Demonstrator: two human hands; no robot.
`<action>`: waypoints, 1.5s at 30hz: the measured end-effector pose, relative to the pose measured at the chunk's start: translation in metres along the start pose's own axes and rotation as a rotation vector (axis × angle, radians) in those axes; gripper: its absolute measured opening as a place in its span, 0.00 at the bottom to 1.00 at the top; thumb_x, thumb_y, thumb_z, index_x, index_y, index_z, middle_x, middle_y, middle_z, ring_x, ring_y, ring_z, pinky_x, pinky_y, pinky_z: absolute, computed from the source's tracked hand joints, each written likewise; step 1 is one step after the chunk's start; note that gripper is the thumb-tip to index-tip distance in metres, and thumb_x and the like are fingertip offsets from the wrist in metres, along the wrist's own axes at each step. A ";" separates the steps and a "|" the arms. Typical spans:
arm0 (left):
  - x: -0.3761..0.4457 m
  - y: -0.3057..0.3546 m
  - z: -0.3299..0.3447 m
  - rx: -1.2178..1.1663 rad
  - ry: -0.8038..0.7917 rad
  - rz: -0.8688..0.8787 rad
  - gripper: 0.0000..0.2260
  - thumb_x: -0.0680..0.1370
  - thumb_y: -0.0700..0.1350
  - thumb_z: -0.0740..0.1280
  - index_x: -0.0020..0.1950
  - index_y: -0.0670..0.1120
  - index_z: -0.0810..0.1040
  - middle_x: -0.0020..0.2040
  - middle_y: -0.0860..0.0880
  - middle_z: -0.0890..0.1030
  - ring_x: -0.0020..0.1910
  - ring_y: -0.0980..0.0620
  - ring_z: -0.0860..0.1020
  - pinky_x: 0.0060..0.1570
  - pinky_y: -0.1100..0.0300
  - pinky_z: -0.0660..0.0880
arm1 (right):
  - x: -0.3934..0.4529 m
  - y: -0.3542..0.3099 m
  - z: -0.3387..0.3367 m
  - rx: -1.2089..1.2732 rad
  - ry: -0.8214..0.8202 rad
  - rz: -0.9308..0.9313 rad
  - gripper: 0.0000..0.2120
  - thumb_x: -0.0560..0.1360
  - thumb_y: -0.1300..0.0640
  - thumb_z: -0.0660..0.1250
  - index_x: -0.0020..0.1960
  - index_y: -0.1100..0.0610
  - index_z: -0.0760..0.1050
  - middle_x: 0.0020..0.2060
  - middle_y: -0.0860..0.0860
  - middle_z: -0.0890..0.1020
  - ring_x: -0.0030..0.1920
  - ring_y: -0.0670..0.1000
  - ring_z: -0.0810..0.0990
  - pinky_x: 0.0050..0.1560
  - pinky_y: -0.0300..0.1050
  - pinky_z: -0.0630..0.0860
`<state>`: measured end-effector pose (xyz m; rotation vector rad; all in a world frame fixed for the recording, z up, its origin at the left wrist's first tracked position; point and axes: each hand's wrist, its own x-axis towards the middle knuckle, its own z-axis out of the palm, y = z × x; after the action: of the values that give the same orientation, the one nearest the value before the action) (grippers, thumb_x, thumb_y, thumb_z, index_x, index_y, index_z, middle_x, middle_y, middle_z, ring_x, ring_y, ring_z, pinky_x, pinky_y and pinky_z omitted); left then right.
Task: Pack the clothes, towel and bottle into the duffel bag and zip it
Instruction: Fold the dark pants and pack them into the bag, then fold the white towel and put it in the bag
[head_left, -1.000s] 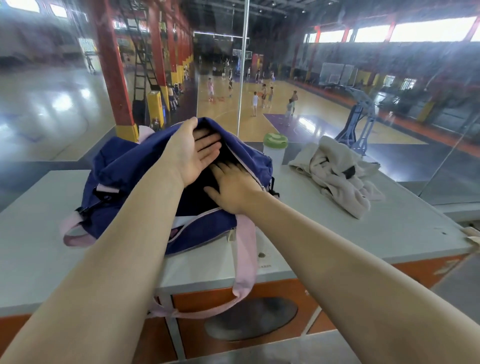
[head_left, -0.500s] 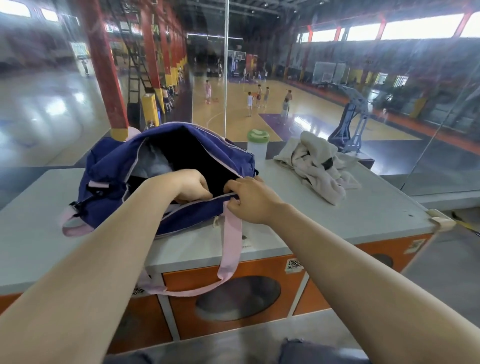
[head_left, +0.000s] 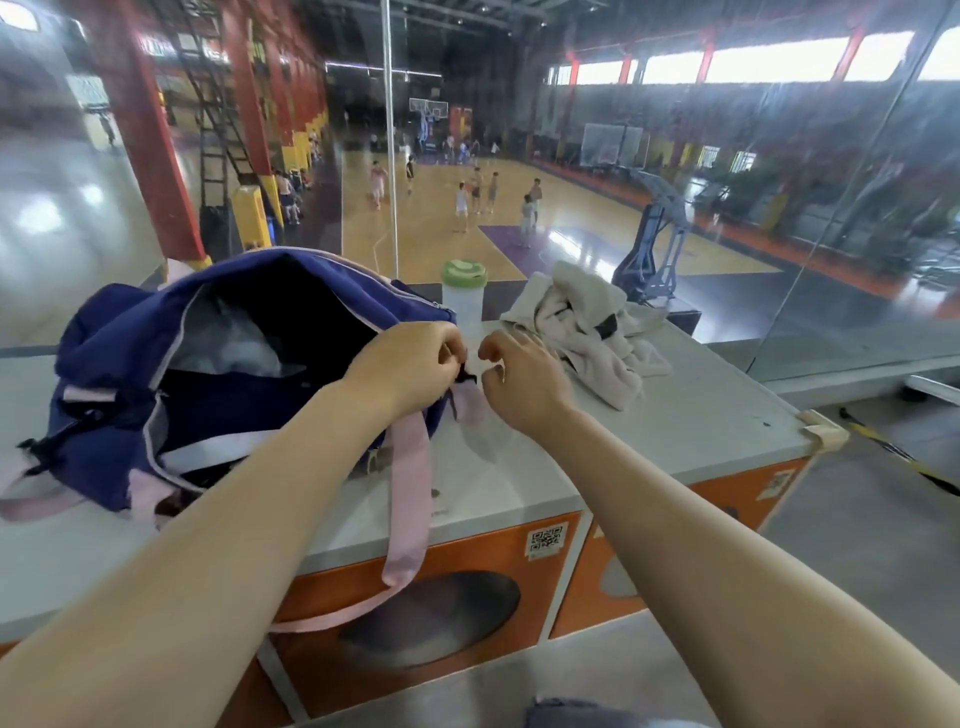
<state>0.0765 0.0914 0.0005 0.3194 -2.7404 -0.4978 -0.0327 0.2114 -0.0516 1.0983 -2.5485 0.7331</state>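
Note:
A navy duffel bag (head_left: 119, 415) with pink straps lies on the grey counter (head_left: 691, 431), its top gaping open. Pale cloth (head_left: 234, 348) shows inside it. My left hand (head_left: 410, 364) pinches a dark tab at the bag's right end. Just to the right, my right hand (head_left: 524, 384) hovers with curled fingers and nothing visible in them. A white bottle (head_left: 464, 296) with a green lid stands behind both hands. To its right, a crumpled off-white towel or garment (head_left: 597, 343) lies on the counter.
One pink strap (head_left: 408, 509) hangs over the counter's front edge, across the orange cabinet front (head_left: 571, 566). A glass wall (head_left: 857, 234) rises directly behind the counter, with a basketball hall beyond. The counter ends at the right, near a taped corner (head_left: 823, 431).
Both hands left the bag's near rim and moved right to its end. The left hand now pinches the end tab. The right hand let go of the rim.

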 end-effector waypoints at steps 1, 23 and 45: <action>0.004 0.003 0.009 -0.004 0.016 0.015 0.10 0.79 0.43 0.60 0.54 0.51 0.79 0.49 0.52 0.81 0.46 0.51 0.78 0.43 0.59 0.71 | 0.001 0.012 -0.002 -0.044 -0.019 0.060 0.14 0.72 0.59 0.60 0.57 0.53 0.74 0.57 0.50 0.77 0.60 0.55 0.72 0.59 0.49 0.67; 0.047 0.023 0.120 -0.012 -0.294 0.069 0.20 0.78 0.48 0.62 0.71 0.50 0.68 0.71 0.48 0.70 0.70 0.47 0.68 0.66 0.55 0.66 | -0.010 0.117 -0.040 -0.130 -0.246 0.527 0.20 0.76 0.43 0.57 0.58 0.57 0.74 0.56 0.52 0.80 0.57 0.56 0.76 0.55 0.47 0.71; 0.012 0.039 0.068 -0.729 -0.120 -0.032 0.16 0.71 0.48 0.70 0.57 0.50 0.72 0.51 0.52 0.79 0.51 0.51 0.78 0.50 0.57 0.75 | -0.054 0.046 -0.085 0.572 -0.351 0.691 0.17 0.69 0.55 0.63 0.56 0.60 0.76 0.51 0.57 0.80 0.51 0.56 0.80 0.51 0.50 0.81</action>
<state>0.0350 0.1439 -0.0418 0.1436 -2.4419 -1.4923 -0.0263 0.3168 -0.0194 0.4529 -3.1493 1.6391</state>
